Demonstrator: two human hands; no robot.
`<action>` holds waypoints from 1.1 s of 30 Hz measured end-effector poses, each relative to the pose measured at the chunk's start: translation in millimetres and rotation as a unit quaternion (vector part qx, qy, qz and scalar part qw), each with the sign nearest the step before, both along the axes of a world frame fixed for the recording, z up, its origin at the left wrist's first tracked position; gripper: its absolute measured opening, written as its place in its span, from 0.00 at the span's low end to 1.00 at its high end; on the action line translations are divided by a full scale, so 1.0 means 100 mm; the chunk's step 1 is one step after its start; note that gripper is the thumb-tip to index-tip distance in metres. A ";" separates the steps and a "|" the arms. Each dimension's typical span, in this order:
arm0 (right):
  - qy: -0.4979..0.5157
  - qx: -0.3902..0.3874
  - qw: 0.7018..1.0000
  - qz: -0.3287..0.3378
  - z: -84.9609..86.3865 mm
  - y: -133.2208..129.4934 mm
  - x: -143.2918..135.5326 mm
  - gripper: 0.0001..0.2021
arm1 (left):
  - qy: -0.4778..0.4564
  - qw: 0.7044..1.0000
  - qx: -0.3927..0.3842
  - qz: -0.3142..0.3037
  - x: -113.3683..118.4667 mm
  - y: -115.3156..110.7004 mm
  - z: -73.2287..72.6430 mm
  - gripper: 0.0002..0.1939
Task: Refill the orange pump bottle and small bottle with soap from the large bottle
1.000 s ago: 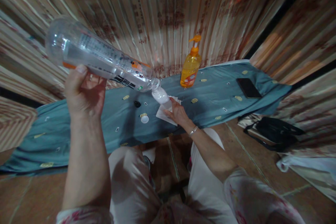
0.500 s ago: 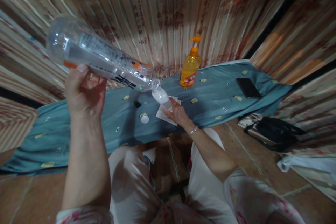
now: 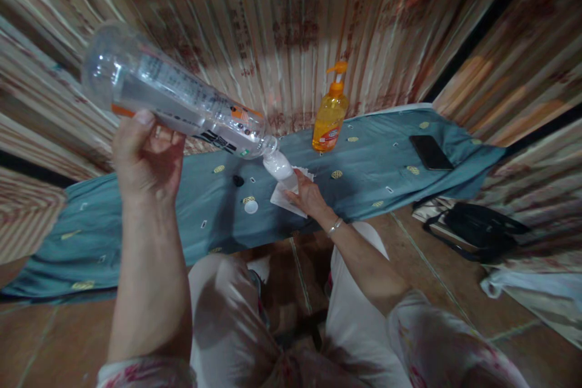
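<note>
My left hand [image 3: 150, 154] grips a large clear bottle [image 3: 182, 97] with an orange and black label, tilted with its neck down to the right. Its mouth meets the mouth of a small clear bottle [image 3: 278, 167], which leans under it. Closed around the small bottle's lower part is my right hand [image 3: 308, 194], with a bracelet at the wrist. A white tissue [image 3: 291, 205] lies beneath the small bottle. On the cloth to the left are a white cap [image 3: 250, 207] and a small black cap [image 3: 238, 180].
An orange pump bottle [image 3: 330, 115] stands at the back of the teal cloth [image 3: 368, 163]. Farther right lies a black phone [image 3: 430, 153]. A black bag [image 3: 482, 230] is at the right, beyond the cloth. Striped curtains hang behind.
The large bottle has tipped very slightly in my left hand. My right hand and the small bottle look the same.
</note>
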State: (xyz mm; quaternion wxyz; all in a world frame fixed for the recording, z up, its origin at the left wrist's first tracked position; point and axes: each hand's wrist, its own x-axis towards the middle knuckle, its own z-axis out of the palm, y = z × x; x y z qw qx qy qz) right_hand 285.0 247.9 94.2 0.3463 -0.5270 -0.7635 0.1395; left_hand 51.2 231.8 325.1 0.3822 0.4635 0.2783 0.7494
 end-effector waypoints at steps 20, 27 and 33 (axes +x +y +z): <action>0.008 -0.003 1.000 0.006 0.01 0.00 0.01 0.34 | -0.035 0.999 -0.008 -0.009 -0.01 -0.05 -0.06 0.19; 0.003 -0.019 1.000 -0.007 0.05 -0.01 -0.01 0.35 | -0.143 0.988 -0.051 0.036 -0.09 -0.07 -0.32 0.17; -0.001 -0.005 1.000 0.000 0.02 0.00 0.02 0.34 | -0.228 0.964 -0.118 0.069 -0.07 -0.16 -0.57 0.18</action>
